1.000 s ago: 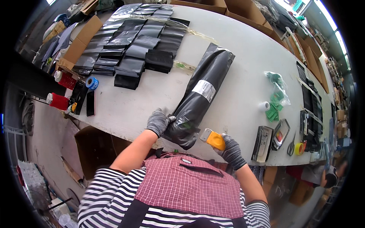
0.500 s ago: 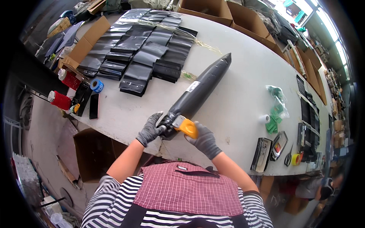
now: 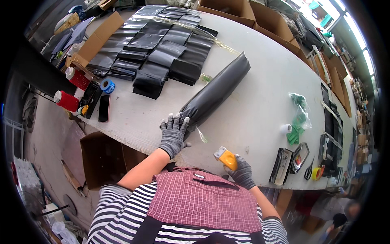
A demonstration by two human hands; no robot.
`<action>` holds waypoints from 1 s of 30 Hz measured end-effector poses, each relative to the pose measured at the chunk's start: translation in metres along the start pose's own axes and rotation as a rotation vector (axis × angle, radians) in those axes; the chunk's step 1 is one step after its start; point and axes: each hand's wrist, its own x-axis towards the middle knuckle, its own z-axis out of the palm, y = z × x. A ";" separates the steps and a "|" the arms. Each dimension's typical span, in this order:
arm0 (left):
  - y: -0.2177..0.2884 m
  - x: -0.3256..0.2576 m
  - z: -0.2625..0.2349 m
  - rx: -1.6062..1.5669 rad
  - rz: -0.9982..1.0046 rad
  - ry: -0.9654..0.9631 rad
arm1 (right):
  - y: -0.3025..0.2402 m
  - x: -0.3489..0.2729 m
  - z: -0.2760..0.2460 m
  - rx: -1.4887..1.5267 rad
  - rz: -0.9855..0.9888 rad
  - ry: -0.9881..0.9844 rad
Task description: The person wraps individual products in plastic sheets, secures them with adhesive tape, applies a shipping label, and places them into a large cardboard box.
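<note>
A long, stuffed black plastic bag lies slantwise on the white table, its gathered end toward me. My left hand, in a grey glove, rests on that near end with its fingers spread and flat. A short clear strip sticks out beside the bag, right of my left hand. Near the table's front edge my right hand, gloved too, is closed round what looks like a yellow tape dispenser with a grey head. The dispenser is apart from the bag.
Stacks of folded black bags cover the far left. A phone, a blue tape roll and red spools stand along the left edge. On the right are a green-and-clear plastic bundle, a white roll and scissors.
My right hand has moved right and toward me with the dispenser, away from the bag. The bag has turned, hiding its white label. My left hand has gone from gripping to lying flat.
</note>
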 end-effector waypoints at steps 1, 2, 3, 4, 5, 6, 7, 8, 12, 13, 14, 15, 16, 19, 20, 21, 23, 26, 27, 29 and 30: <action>0.001 0.002 -0.005 0.016 -0.037 -0.075 | 0.000 0.000 0.000 0.002 0.006 0.010; 0.000 0.007 -0.009 0.033 -0.079 -0.142 | -0.003 0.005 -0.005 0.013 0.001 0.018; -0.008 0.012 -0.011 -0.001 -0.054 -0.171 | -0.010 0.008 -0.012 0.025 0.003 0.020; -0.021 0.016 -0.011 -0.478 -0.093 -0.253 | -0.017 0.013 -0.019 0.038 0.005 0.021; -0.040 0.022 -0.014 -0.945 -0.131 -0.322 | -0.024 0.021 -0.025 0.085 -0.080 0.088; -0.060 0.028 -0.016 -1.412 -0.167 -0.382 | -0.036 0.032 -0.030 0.135 -0.156 0.141; -0.078 0.029 -0.012 -1.625 -0.183 -0.502 | -0.049 0.043 -0.033 0.183 -0.233 0.183; -0.088 0.027 -0.007 -1.554 -0.367 -0.540 | -0.062 0.054 -0.038 0.226 -0.302 0.233; -0.046 0.025 -0.021 -0.248 0.168 0.045 | -0.102 0.084 -0.072 -0.232 -0.190 -0.176; -0.018 0.014 -0.031 -0.172 0.207 0.010 | -0.113 0.091 -0.077 -0.293 -0.203 -0.268; -0.002 0.004 -0.033 -0.102 0.243 -0.027 | -0.122 0.100 -0.077 -0.349 -0.187 -0.349; -0.003 0.001 -0.027 -0.083 0.233 -0.071 | -0.135 0.111 -0.077 -0.408 -0.176 -0.422; -0.005 0.000 -0.017 -0.063 0.224 -0.115 | -0.149 0.119 -0.075 -0.467 -0.166 -0.496; -0.010 0.007 -0.008 -0.087 0.247 -0.176 | -0.172 0.164 -0.055 -0.562 -0.169 -0.631; -0.012 0.009 -0.009 -0.102 0.256 -0.182 | -0.174 0.178 -0.051 -0.587 -0.174 -0.726; -0.010 0.012 -0.015 -0.106 0.229 -0.197 | -0.169 0.185 -0.049 -0.610 -0.189 -0.768; -0.010 0.014 -0.028 -0.110 0.179 -0.230 | -0.151 0.195 -0.046 -0.649 -0.215 -0.851; -0.032 0.014 0.012 0.216 0.432 -0.172 | -0.104 0.198 -0.056 -0.043 0.014 -0.796; -0.030 0.016 0.024 0.213 0.425 -0.088 | -0.085 0.191 -0.059 0.188 0.159 -0.732; -0.012 0.031 -0.015 0.247 0.447 -0.334 | -0.042 0.174 -0.052 0.522 0.385 -0.581; -0.005 0.037 -0.033 0.269 0.466 -0.451 | -0.018 0.165 -0.041 0.594 0.434 -0.475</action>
